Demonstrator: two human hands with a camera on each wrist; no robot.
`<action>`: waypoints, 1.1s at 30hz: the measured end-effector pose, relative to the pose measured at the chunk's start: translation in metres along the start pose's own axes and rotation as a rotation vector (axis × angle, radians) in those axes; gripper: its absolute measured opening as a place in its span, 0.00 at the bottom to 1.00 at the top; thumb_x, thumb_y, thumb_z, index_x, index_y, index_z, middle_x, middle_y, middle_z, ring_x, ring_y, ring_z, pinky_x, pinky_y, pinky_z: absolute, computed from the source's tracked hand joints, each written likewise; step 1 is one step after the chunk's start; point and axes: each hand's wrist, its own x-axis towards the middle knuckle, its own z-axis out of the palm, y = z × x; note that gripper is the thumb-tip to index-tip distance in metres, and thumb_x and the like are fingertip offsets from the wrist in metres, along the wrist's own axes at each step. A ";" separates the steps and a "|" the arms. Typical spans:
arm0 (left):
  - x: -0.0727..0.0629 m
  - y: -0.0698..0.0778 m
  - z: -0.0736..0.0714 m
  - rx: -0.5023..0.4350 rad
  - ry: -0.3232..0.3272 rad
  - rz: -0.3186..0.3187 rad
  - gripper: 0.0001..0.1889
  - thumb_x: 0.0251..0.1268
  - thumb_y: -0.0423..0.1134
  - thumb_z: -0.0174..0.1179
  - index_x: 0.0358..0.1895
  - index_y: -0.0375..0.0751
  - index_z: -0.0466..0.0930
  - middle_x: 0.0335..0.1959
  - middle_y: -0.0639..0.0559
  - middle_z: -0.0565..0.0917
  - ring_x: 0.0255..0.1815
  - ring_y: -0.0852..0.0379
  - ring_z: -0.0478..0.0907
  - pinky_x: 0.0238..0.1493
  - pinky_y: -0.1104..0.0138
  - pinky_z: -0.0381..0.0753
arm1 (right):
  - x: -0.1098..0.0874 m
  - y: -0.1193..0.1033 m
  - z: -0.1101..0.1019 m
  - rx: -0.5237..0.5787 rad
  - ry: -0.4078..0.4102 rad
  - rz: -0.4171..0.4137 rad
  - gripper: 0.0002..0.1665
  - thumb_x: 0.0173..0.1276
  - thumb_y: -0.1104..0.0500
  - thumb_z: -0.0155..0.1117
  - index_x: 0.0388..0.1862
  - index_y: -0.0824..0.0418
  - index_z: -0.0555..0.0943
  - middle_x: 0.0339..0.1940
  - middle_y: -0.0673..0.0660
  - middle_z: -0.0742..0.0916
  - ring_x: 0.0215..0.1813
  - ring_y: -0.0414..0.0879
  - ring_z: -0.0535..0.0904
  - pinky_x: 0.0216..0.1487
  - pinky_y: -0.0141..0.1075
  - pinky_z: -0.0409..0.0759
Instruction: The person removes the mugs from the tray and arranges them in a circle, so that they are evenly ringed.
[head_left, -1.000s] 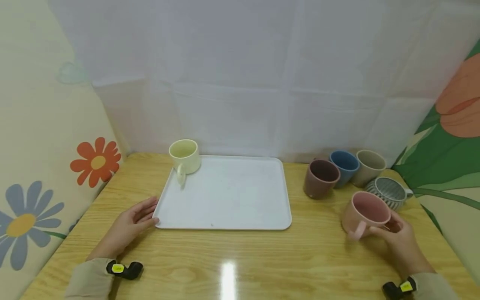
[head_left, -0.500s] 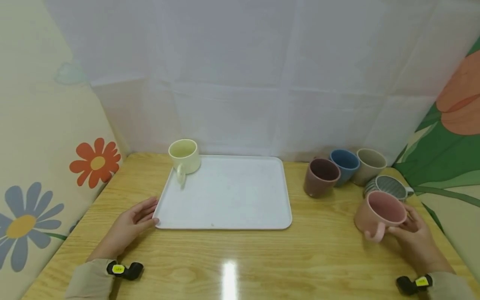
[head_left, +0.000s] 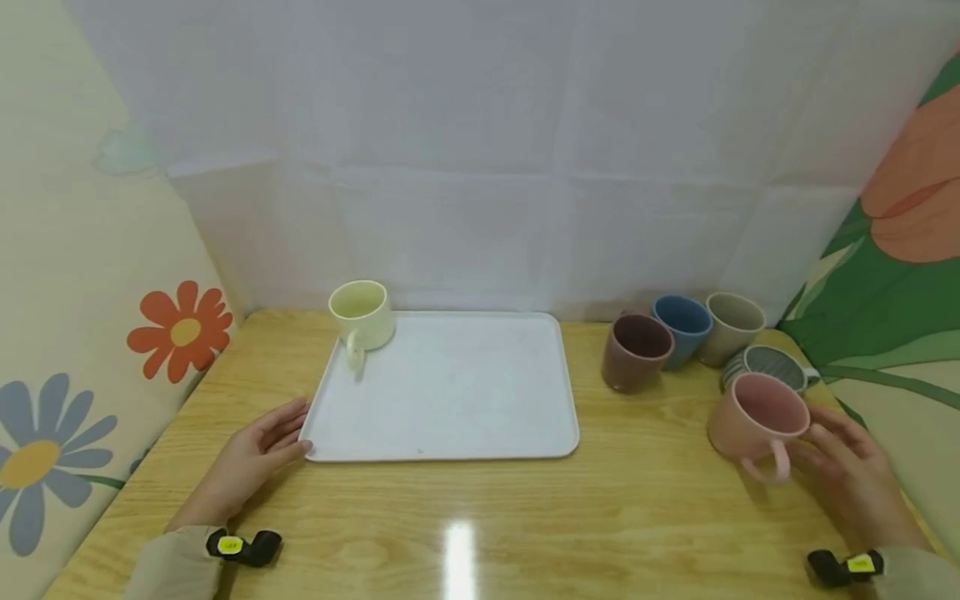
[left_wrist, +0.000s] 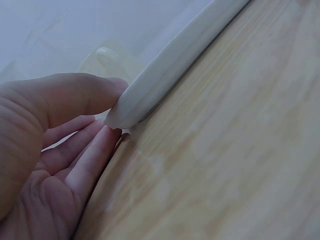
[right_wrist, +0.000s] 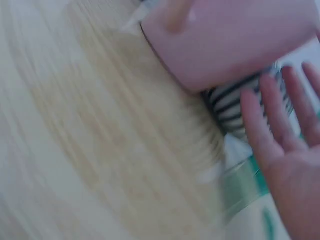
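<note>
My left hand (head_left: 255,458) pinches the near-left corner of a white tray (head_left: 457,392); in the left wrist view the thumb (left_wrist: 85,95) lies on the rim with fingertips at the edge below. A pale yellow mug (head_left: 371,323) stands on the tray's far-left corner. At the right, a pink mug (head_left: 735,429) stands with its handle toward the front. My right hand (head_left: 855,475) is just to its right, fingers spread and extended; the right wrist view shows them apart from the mug. Behind the pink mug, a grey striped cup (head_left: 768,364) is partly hidden.
Behind the pink mug stand a dark plum mug (head_left: 630,362), a blue cup (head_left: 688,333) and a beige cup (head_left: 723,337), close together. A white cloth (head_left: 450,167) hangs along the table's back edge. Flower-printed panels (head_left: 892,317) flank both sides.
The pink mug has moved to the right, toward the striped cup. My right hand has let go of it and drawn off to the right. My left hand keeps its hold on the tray.
</note>
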 end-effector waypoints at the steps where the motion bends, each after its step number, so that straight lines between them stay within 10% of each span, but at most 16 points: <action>1: 0.000 0.000 0.000 0.000 0.002 0.003 0.43 0.70 0.41 0.66 0.79 0.29 0.52 0.76 0.28 0.60 0.55 0.87 0.67 0.54 0.83 0.75 | 0.000 -0.003 0.002 -0.042 0.003 -0.005 0.23 0.80 0.74 0.42 0.66 0.65 0.77 0.61 0.51 0.84 0.58 0.40 0.82 0.55 0.33 0.84; 6: 0.000 0.000 0.000 -0.012 0.005 0.015 0.42 0.71 0.39 0.66 0.79 0.28 0.52 0.76 0.27 0.60 0.55 0.87 0.68 0.55 0.83 0.76 | 0.005 -0.020 0.020 -0.476 0.047 0.036 0.24 0.81 0.68 0.50 0.73 0.62 0.70 0.59 0.42 0.80 0.54 0.30 0.79 0.48 0.25 0.84; 11: -0.001 0.001 0.000 -0.017 -0.003 0.005 0.42 0.71 0.38 0.65 0.79 0.28 0.51 0.76 0.28 0.60 0.55 0.87 0.67 0.55 0.83 0.76 | 0.011 -0.030 0.037 -1.001 0.007 0.238 0.48 0.74 0.58 0.65 0.82 0.64 0.50 0.68 0.59 0.68 0.51 0.25 0.66 0.40 0.20 0.77; 16: 0.000 0.001 0.000 -0.009 -0.003 0.006 0.41 0.71 0.38 0.65 0.79 0.29 0.52 0.76 0.28 0.61 0.55 0.86 0.68 0.55 0.83 0.76 | 0.011 -0.028 0.042 -1.039 0.005 0.222 0.53 0.70 0.62 0.69 0.80 0.74 0.47 0.68 0.71 0.64 0.50 0.23 0.64 0.39 0.19 0.77; 24: 0.001 0.002 0.001 -0.006 -0.005 0.008 0.42 0.71 0.40 0.66 0.79 0.30 0.52 0.76 0.29 0.61 0.56 0.86 0.67 0.55 0.83 0.75 | 0.009 -0.027 0.032 -1.015 0.064 0.150 0.46 0.70 0.64 0.67 0.80 0.69 0.55 0.54 0.31 0.67 0.47 0.18 0.65 0.33 0.24 0.80; 33: 0.000 0.001 0.000 -0.021 -0.011 0.008 0.42 0.71 0.40 0.66 0.79 0.29 0.52 0.76 0.28 0.60 0.56 0.86 0.67 0.54 0.83 0.75 | 0.008 -0.026 0.030 -0.987 0.111 0.117 0.37 0.72 0.67 0.62 0.77 0.63 0.62 0.51 0.28 0.69 0.48 0.19 0.68 0.35 0.19 0.79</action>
